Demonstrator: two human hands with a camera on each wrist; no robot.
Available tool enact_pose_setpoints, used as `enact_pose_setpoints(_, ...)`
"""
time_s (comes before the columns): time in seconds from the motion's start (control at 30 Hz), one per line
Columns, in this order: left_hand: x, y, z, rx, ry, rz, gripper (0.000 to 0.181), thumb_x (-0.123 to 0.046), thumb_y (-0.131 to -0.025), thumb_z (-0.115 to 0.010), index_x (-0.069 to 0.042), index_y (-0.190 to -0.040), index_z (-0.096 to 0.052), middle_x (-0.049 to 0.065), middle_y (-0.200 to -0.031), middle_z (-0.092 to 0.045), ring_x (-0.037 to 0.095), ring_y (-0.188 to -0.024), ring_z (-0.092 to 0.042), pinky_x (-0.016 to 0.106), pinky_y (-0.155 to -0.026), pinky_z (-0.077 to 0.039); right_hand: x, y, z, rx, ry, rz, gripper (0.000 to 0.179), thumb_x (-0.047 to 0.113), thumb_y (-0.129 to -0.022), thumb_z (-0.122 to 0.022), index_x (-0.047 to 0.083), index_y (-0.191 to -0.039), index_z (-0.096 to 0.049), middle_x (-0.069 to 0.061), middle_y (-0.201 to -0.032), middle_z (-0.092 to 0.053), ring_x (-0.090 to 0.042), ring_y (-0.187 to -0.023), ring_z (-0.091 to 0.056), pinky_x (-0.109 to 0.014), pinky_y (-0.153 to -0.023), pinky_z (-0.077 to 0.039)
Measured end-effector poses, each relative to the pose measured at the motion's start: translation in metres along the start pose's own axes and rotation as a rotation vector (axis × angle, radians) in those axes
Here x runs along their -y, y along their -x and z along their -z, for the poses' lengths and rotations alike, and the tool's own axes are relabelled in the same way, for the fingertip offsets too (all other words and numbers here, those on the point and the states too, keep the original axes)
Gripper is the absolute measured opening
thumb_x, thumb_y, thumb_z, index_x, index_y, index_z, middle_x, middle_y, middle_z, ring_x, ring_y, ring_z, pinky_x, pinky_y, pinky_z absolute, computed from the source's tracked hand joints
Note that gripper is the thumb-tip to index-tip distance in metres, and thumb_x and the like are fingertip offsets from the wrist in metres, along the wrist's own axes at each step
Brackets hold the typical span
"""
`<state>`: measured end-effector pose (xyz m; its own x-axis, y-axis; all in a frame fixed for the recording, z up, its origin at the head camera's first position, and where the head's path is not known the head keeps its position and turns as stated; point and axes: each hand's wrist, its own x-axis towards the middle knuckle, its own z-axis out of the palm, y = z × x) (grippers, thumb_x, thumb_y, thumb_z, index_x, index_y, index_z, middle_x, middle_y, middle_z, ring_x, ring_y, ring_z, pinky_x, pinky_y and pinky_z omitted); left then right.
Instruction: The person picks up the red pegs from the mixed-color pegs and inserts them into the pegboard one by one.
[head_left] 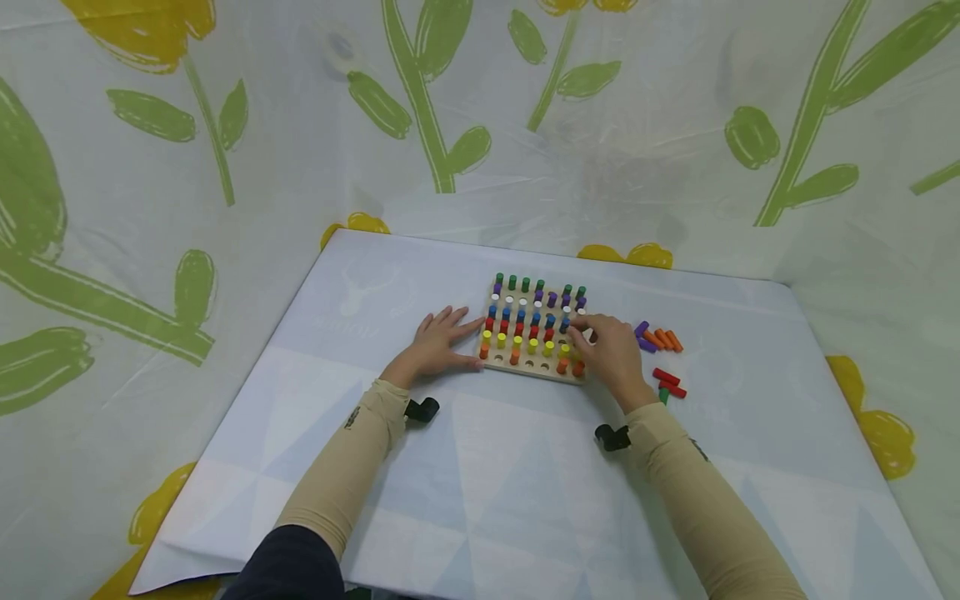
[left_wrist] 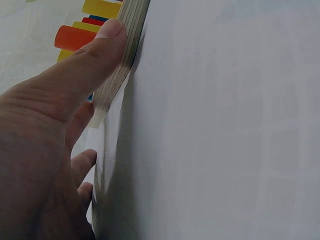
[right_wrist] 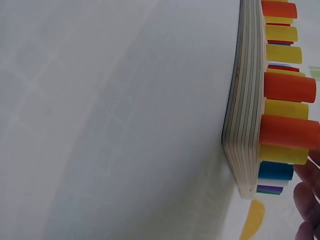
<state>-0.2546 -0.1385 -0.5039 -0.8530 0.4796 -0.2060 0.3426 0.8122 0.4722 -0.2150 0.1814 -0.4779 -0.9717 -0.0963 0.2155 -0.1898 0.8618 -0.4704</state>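
Observation:
A wooden pegboard (head_left: 531,367) lies on the table, with rows of green, purple, white, blue, red, yellow and orange pegs upright in it. My left hand (head_left: 437,343) is spread out at the board's left side; in the left wrist view its thumb (left_wrist: 95,57) rests against the board's edge near an orange peg (left_wrist: 75,38). Over the board's right end, my right hand (head_left: 613,354) pinches a blue peg (head_left: 565,326) at the end of the blue row. The right wrist view shows only some fingertips (right_wrist: 306,197) beside that peg, partly hidden by the nearer pegs.
Right of the board lie loose purple pegs (head_left: 642,328) and orange pegs (head_left: 664,339). Nearer the front are red pegs (head_left: 666,377) and a green peg (head_left: 663,396), partly covered by the right wrist. Several holes show in the board's front row. Flower-printed sheeting (head_left: 637,167) surrounds the table (head_left: 525,467).

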Motion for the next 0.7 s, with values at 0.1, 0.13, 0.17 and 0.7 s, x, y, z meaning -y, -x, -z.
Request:
enact_pose_setpoints(0.1, 0.000, 0.000, 0.000, -0.002, -0.003, 0.001, 0.092, -0.063, -0.087, -0.071, -0.031, -0.162, -0.029, 0.007, -0.171, -0.011, 0.032, -0.157, 0.002, 0.055, -0.124, 0.007, -0.002, 0.001, 0.001, -0.009, 0.006, -0.012, 0.027, 0.029, -0.100, -0.067, 0.009, -0.116, -0.075, -0.007, -0.106, -0.074, -0.026, -0.089, -0.061, -0.042, -0.080, -0.054)
enact_pose_setpoints(0.13, 0.000, 0.000, 0.000, -0.001, -0.002, 0.001, 0.092, -0.063, -0.087, -0.071, -0.031, -0.162, -0.029, 0.007, -0.171, -0.011, 0.032, -0.157, 0.002, 0.055, -0.124, 0.007, -0.003, 0.001, 0.002, -0.012, 0.006, -0.014, 0.027, 0.029, -0.100, -0.067, 0.009, -0.116, -0.075, -0.007, -0.106, -0.074, -0.026, -0.089, -0.062, -0.042, -0.079, -0.054)
enact_pose_setpoints(0.17, 0.000, 0.000, 0.000, -0.001, 0.000, 0.002, 0.092, -0.063, -0.087, -0.071, -0.031, -0.162, -0.029, 0.007, -0.171, -0.011, 0.032, -0.157, 0.002, 0.055, -0.124, 0.007, -0.003, 0.002, 0.002, -0.014, 0.007, -0.015, 0.027, 0.029, -0.100, -0.068, 0.009, -0.116, -0.075, -0.008, -0.106, -0.074, -0.026, -0.089, -0.062, -0.042, -0.079, -0.054)
enact_pose_setpoints(0.7, 0.001, 0.000, 0.000, -0.003, 0.024, 0.003, 0.092, -0.062, -0.086, -0.072, -0.031, -0.161, -0.029, 0.007, -0.171, -0.011, 0.032, -0.157, 0.003, 0.055, -0.124, 0.007, -0.012, 0.010, 0.010, -0.056, 0.047, -0.011, 0.028, 0.029, -0.101, -0.065, 0.007, -0.114, -0.076, -0.009, -0.103, -0.074, -0.026, -0.084, -0.061, -0.040, -0.075, -0.053)
